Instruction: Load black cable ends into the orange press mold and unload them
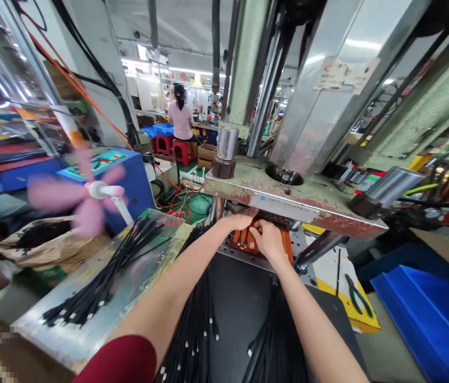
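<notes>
L hand (243, 219) & R hand (267, 238) at orange mold (288, 244) w/ short blk cable ends (239, 238), ctr of frame. R fingers curled, L partly hidden; can't tell if either's gripping. Cable bundle (198, 324) btm ctr.

Left arm (186, 284): you wear a plain dark-red fabric sleeve (123, 361) | hem (153, 355): smooth, curved | your right forearm (314, 316): bare | your hands (269, 239): bare

From the head, 1 camera looked forward and down over the left hand (242, 219) and right hand (268, 238), the press plate (328, 199) near, a seated person (180, 120) far beyond.
</notes>
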{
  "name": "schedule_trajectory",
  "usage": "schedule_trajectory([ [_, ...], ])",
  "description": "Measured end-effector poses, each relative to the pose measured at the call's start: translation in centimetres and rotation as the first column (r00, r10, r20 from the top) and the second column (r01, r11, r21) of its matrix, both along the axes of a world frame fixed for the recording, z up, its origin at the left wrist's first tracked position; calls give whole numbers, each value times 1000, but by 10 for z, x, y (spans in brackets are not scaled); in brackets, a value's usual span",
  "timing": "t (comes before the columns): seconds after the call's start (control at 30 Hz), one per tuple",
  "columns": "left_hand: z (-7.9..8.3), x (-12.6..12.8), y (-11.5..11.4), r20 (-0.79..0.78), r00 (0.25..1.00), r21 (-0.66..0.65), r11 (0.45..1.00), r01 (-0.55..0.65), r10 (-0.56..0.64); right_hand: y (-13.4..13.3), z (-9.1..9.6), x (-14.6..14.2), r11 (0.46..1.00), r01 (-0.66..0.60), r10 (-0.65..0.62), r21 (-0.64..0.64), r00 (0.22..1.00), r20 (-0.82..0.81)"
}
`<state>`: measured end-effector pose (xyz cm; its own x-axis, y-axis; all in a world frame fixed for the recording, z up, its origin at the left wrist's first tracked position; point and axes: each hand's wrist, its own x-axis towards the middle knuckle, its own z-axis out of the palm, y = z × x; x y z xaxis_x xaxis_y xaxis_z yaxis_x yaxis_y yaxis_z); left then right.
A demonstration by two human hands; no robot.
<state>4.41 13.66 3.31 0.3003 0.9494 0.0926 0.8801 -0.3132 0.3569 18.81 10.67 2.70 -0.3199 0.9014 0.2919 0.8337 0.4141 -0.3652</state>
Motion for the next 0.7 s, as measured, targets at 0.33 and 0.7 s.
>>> schedule_trajectory([
  [0.33,-61,-89,-122,-84,794,46,799,-600,602,-83,-55,120,906,335,-164,-258,840,517],
  [0.7,-17,-90,-129,482,838,-76,965,-250,255,-102,-36,108,962,-81,-32,-261,914,-403],
])
